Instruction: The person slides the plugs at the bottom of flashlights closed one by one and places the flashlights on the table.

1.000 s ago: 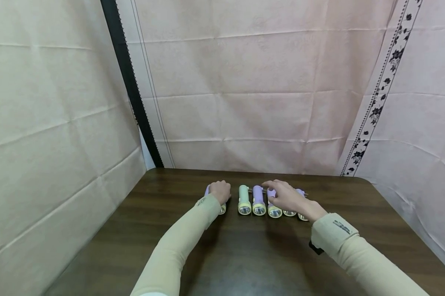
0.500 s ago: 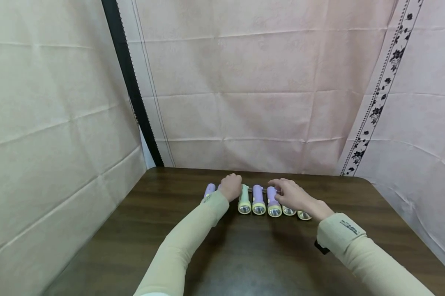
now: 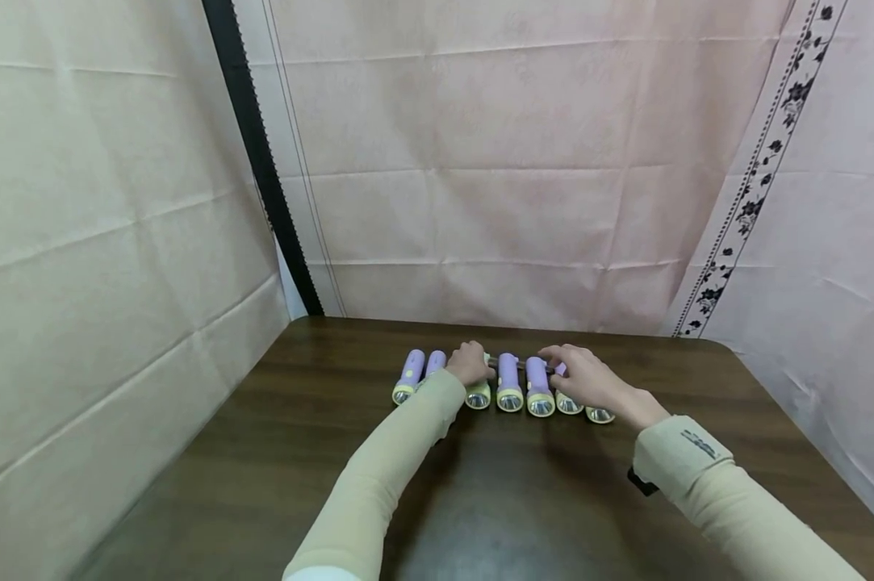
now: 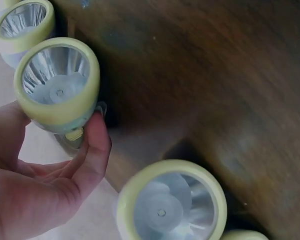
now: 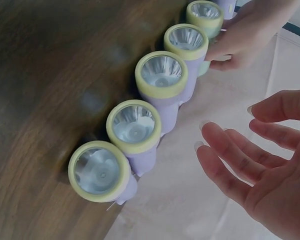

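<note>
Several toy flashlights stand side by side in a row, lens ends facing the near side. My left hand (image 3: 470,364) (image 4: 45,185) pinches the green flashlight (image 3: 478,395) (image 4: 57,80) between thumb and fingers, covering most of its body in the head view. Left of it are two purple flashlights (image 3: 411,374). Just right of it comes a purple flashlight (image 3: 508,378), then another (image 3: 538,384) (image 5: 162,82). My right hand (image 3: 591,379) (image 5: 270,170), fingers spread and loosely bent, holds nothing beside the two rightmost flashlights (image 5: 101,171), whose bodies it partly hides in the head view.
The flashlights are near the far edge of a dark brown wooden table (image 3: 262,452). Pale cloth (image 3: 480,202) hangs behind and along both sides, with a black strip at the left and a flowered band at the right.
My left hand has moved right, off the second purple flashlight and onto the green one. My right hand has shifted slightly to the right. The head view has tilted down a little.
</note>
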`<state>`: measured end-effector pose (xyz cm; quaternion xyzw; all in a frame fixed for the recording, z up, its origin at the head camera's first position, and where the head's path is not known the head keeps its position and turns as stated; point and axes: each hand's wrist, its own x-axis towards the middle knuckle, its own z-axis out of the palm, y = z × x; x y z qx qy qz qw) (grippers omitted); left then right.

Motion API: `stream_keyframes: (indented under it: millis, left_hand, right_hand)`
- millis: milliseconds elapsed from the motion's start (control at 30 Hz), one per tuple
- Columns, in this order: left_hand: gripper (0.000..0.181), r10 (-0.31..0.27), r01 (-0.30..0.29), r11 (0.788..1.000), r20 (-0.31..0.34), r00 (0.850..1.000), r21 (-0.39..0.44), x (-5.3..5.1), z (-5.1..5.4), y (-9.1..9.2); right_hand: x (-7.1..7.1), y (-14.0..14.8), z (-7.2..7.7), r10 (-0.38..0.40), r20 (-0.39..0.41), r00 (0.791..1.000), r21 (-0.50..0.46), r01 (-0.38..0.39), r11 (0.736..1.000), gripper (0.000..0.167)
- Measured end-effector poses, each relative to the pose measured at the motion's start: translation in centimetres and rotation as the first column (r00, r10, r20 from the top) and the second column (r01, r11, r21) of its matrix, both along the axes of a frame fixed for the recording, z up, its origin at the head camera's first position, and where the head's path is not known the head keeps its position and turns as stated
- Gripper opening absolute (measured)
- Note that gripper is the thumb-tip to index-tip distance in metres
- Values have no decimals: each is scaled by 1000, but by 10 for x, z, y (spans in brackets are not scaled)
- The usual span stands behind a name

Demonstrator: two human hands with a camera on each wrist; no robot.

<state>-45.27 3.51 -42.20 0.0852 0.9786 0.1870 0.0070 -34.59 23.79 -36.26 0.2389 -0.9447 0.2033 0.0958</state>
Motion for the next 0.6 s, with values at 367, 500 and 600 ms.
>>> stream_keyframes:
  millis: [367, 500, 600]
  left_hand:
    - [28, -52, 61, 982, -50, 997, 180, 13, 47, -4]
    - [37, -98, 112, 978, -87, 991, 178, 18, 58, -6]
    - [41, -144, 163, 972, -119, 982, 171, 21, 60, -10]
  right_hand:
    - [-2, 12, 7, -17, -57, 998, -15, 17, 1000, 44]
    - [-4, 14, 12, -20, -84, 996, -28, 17, 999, 51]
    - [-5, 13, 13, -17, -101, 995, -32, 14, 999, 55]
